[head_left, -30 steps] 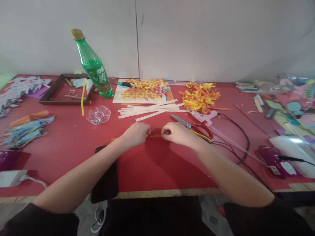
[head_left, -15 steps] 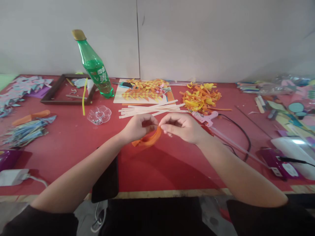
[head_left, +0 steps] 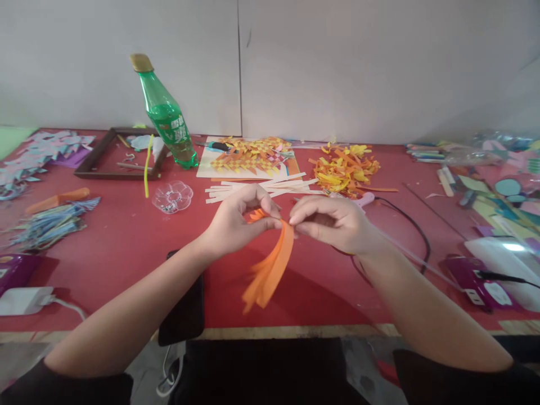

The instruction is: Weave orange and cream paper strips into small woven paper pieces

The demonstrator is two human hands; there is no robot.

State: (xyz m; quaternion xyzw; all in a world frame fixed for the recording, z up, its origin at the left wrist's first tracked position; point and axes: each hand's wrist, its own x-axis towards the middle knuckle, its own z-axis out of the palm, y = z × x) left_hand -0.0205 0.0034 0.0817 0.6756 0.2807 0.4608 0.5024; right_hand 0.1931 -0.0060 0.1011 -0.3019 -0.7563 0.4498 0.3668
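Note:
Several orange paper strips (head_left: 273,263) hang down between my hands, above the red table. My left hand (head_left: 242,219) is closed, pinching the strips near their top between thumb and fingers. My right hand (head_left: 335,222) is closed too, its thumb and fingertips on the strips' upper edge close to the left fingertips. Behind the hands lie pale paper strips (head_left: 232,188) in a loose stack. Beyond them, a woven yellow and orange paper piece (head_left: 248,160) rests on a white sheet (head_left: 205,167).
A heap of yellow and orange strips (head_left: 346,169) lies behind my right hand, beside a pink glue gun (head_left: 365,199) and its cord. A green bottle (head_left: 171,126), a brown frame (head_left: 80,171) and a clear flower-shaped dish (head_left: 172,197) stand left. A phone (head_left: 183,315) overhangs the front edge.
The orange strips were curled in a loop between my hands; now they hang down, fanned at the lower end. My right hand has moved slightly right.

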